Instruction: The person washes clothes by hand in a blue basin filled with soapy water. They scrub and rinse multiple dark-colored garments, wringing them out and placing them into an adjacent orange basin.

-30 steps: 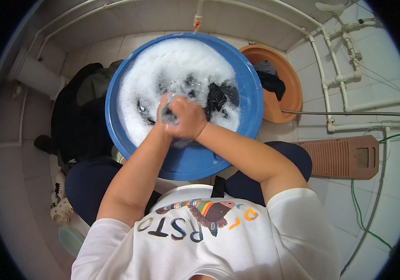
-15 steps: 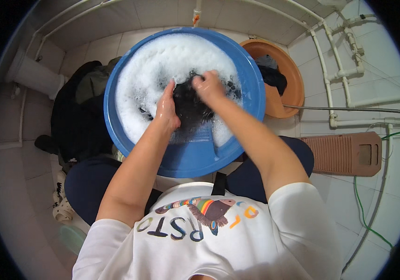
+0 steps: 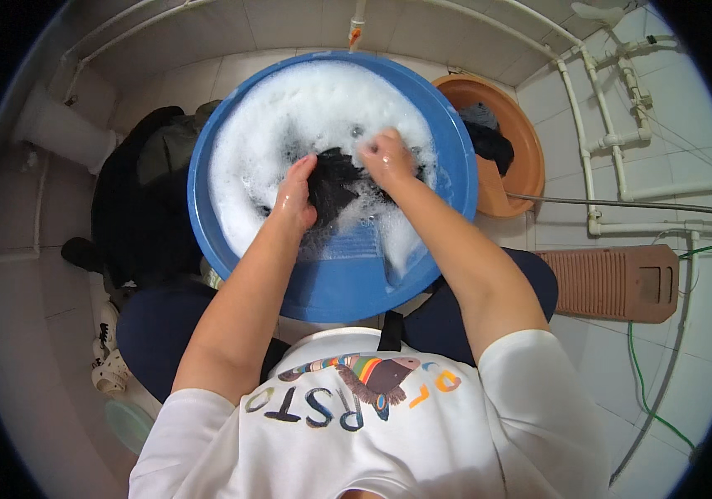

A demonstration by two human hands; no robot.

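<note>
A wet black cloth (image 3: 335,185) lies bunched in the soapy water of a big blue basin (image 3: 199,179), over the ridged washboard slope (image 3: 335,287) moulded into the basin's near side. At the cloth's left edge, my left hand (image 3: 295,198) grips it between thumb and fingers; its fingertips point away from me. My right hand (image 3: 388,158) is closed in a fist at the cloth's right side, with some of the fabric apparently in it; the fingers are partly turned from view. White foam (image 3: 281,100) covers most of the water and hides whatever lies under it.
An orange basin (image 3: 526,125) with dark clothes (image 3: 489,145) stands behind at the right. A brown washboard (image 3: 613,283) lies on the tiles beside my right knee. Dark clothing (image 3: 140,200) is heaped left of the blue basin. White pipes (image 3: 576,125) and a green hose (image 3: 640,374) run at the right.
My right hand has shifted slightly right and nearer, and the black cloth has spread toward it. The left hand stays at the cloth's left edge. Foam now covers more beside the right wrist.
</note>
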